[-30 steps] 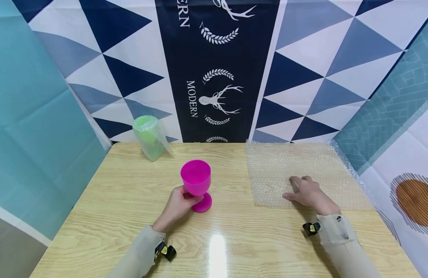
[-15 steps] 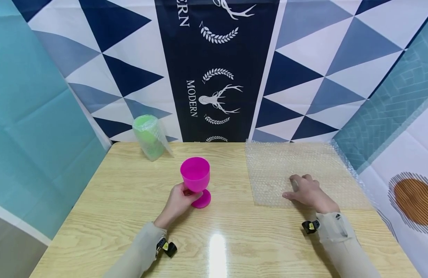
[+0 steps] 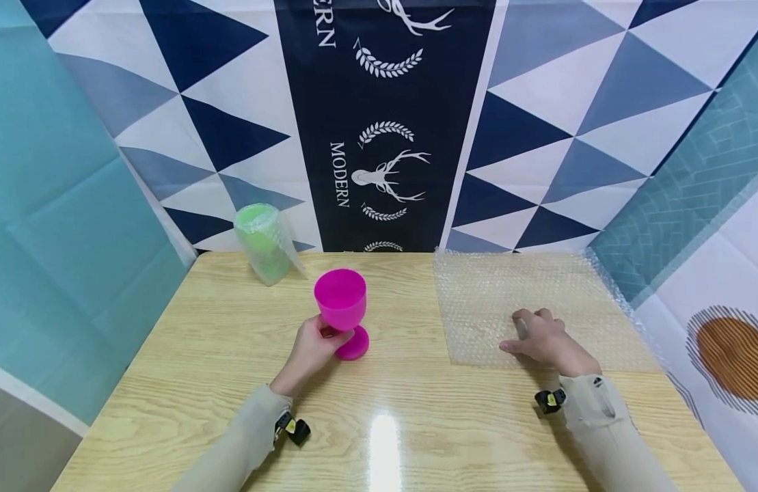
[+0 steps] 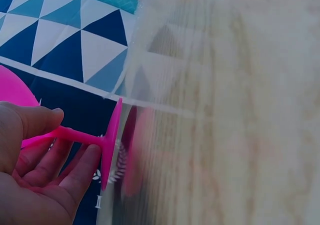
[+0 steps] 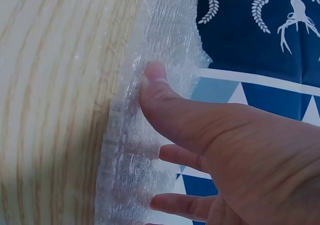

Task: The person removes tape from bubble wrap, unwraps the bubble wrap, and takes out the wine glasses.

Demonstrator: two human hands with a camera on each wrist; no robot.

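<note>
My left hand (image 3: 309,350) pinches the thin stem of a bright pink plastic goblet (image 3: 342,311) between thumb and fingers. The goblet stands upright, its mouth facing up, with its round foot (image 4: 111,147) right at the tabletop in the left wrist view. On the right of the table a sheet of clear bubble wrap (image 3: 477,301) lies flat. My right hand (image 3: 541,342) rests on its near part, thumb and fingers spread apart. In the right wrist view the thumb and fingertips touch the bubble wrap (image 5: 132,170).
A green cup (image 3: 264,242) wrapped in bubble wrap stands at the table's back left corner, a loose flap sticking out to its right. The wooden table (image 3: 465,424) backs onto a patterned cloth wall (image 3: 385,219), with further cloth walls on both sides.
My left hand has moved the goblet a little farther from me and slightly left. The right hand and the bubble wrap have stayed in place.
</note>
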